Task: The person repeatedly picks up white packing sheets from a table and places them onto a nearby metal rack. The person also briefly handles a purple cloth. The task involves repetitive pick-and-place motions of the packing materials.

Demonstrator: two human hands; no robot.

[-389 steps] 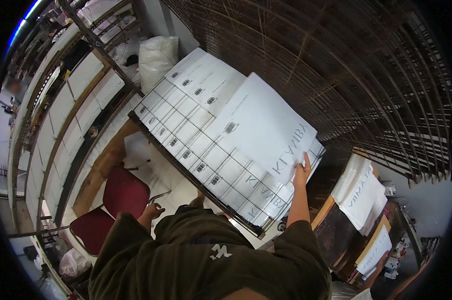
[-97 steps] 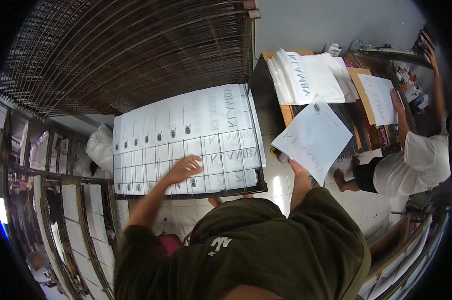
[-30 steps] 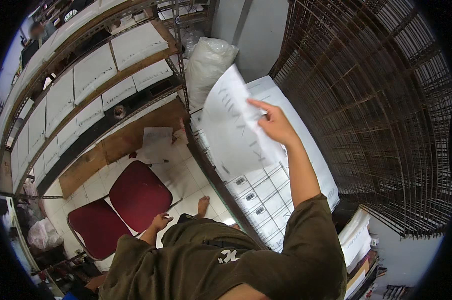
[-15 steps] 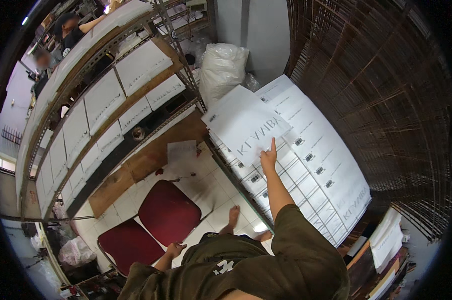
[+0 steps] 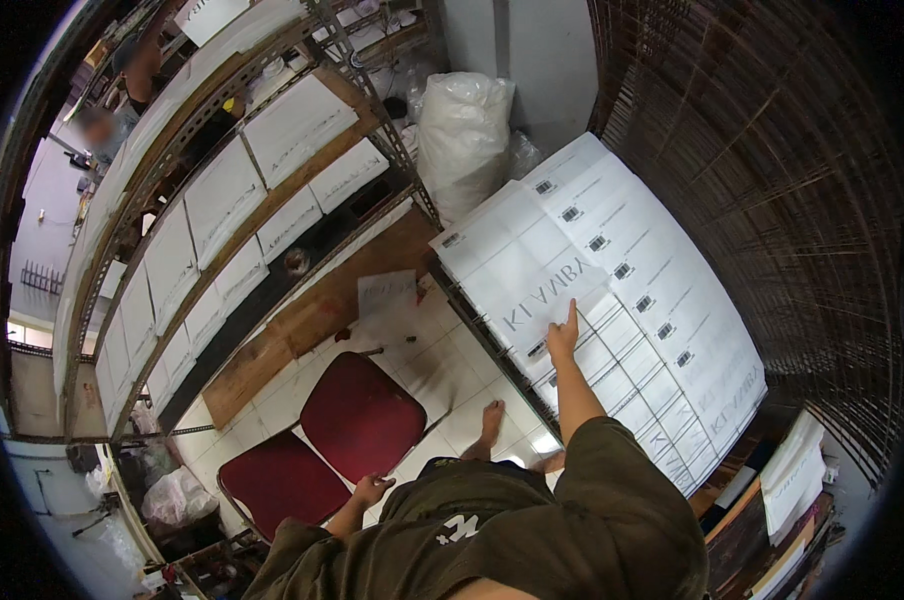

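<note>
My right hand [image 5: 563,340] is at the near edge of a thin, translucent white printed sheet [image 5: 517,270], perhaps a plastic bag. Its index finger stretches over the sheet and the other fingers are curled at the edge. Beneath the sheet, the lines of a gridded table [image 5: 627,385] show through. Along the table's right side is a row of similar white sheets [image 5: 662,260] with dark printed marks, overlapping one another. My left hand [image 5: 374,490] hangs low beside a red chair, its fingers curled; what they hold, if anything, is hidden.
Two red chair pads [image 5: 360,415] stand left of the table. A shelf rack [image 5: 222,285] with printed white sheets curves along the left. A stuffed white sack [image 5: 462,140] stands behind the table, and dark wire racks [image 5: 762,200] rise at the right. Two people are beyond the shelf.
The sheet in my right hand has come down from a raised, tilted position and now lies nearly flat on the table. My left hand stays low, its fingers still curled. The view has shifted slightly.
</note>
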